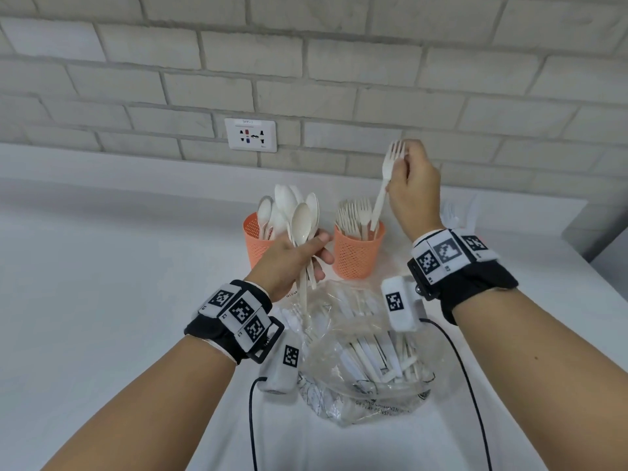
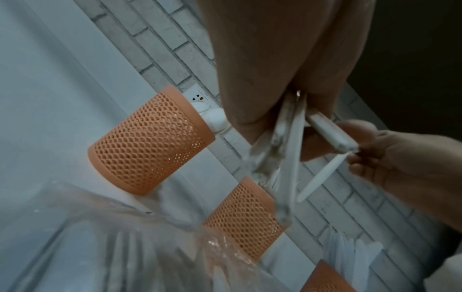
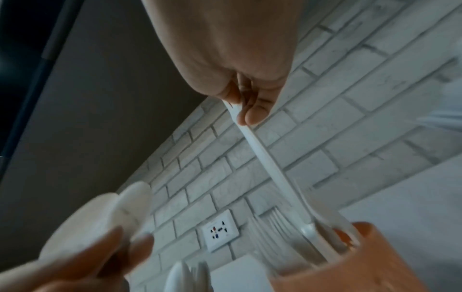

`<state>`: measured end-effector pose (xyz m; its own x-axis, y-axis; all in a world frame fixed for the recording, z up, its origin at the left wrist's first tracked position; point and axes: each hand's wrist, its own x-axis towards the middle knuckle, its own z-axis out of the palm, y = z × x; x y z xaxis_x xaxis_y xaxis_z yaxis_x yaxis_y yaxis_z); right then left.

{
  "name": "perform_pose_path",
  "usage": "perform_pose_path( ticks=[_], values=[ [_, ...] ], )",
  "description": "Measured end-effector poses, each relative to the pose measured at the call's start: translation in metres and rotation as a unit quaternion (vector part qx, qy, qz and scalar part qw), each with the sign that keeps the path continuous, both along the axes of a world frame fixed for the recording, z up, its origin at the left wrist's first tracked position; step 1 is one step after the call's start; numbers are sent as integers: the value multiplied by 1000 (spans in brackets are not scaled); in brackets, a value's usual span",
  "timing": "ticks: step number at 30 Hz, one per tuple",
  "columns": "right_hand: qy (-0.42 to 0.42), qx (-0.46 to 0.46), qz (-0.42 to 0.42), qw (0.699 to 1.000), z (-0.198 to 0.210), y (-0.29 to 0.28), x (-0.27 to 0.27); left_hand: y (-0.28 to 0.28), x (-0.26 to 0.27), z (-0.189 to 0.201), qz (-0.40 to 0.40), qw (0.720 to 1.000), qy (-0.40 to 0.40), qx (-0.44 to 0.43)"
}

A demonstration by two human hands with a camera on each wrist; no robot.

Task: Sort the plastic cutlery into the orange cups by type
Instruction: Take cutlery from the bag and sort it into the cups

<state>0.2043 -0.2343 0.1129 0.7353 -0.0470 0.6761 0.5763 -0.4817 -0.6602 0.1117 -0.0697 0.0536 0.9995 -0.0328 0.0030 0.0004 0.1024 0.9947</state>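
My left hand (image 1: 299, 256) grips a bunch of several white plastic spoons (image 1: 300, 219) by their handles, bowls up, in front of the left orange mesh cup (image 1: 253, 243), which holds more spoons. My right hand (image 1: 413, 185) pinches a white fork (image 1: 387, 178) near its head, tines up, with the handle end dipping into the middle orange cup (image 1: 356, 258) full of forks. In the right wrist view the fork (image 3: 270, 171) runs from my fingertips (image 3: 252, 116) down into the cup (image 3: 350, 262). The left wrist view shows the spoon handles (image 2: 287, 138) in my fist.
A clear plastic bag (image 1: 367, 351) with more white cutlery lies on the white counter (image 1: 119, 266) just in front of the cups. A third orange cup (image 2: 325, 280) with cutlery stands further right. A brick wall with a socket (image 1: 250, 134) rises close behind.
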Motion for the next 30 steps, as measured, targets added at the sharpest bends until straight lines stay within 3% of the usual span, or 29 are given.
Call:
perform_pose_path(
  ticks=[5,9,14,17,20,23,26,30],
  values=[
    [59,-43,-8,997,-39,-1,8,0,3,-5,-17,998,-33,48],
    [106,-179,-24,978,-67,-1,12,0,4,-5,8,997,-29,72],
    [133,-241,-29,961,-65,0,8,0,4,-2,6,998,-17,57],
    [105,-202,-11,974,-47,6,-3,1,6,-1,22,995,-35,87],
    [119,-95,134,979,-31,21,-23,-1,5,1,51,991,-56,114],
    [127,-85,235,960,-28,30,-39,-7,0,9,25,995,-64,77],
    [105,-93,232,963,-29,32,-41,-8,-5,12,-7,997,-58,59],
    [109,-101,211,966,-28,31,-42,-3,-12,12,-33,992,-56,108]
  ],
)
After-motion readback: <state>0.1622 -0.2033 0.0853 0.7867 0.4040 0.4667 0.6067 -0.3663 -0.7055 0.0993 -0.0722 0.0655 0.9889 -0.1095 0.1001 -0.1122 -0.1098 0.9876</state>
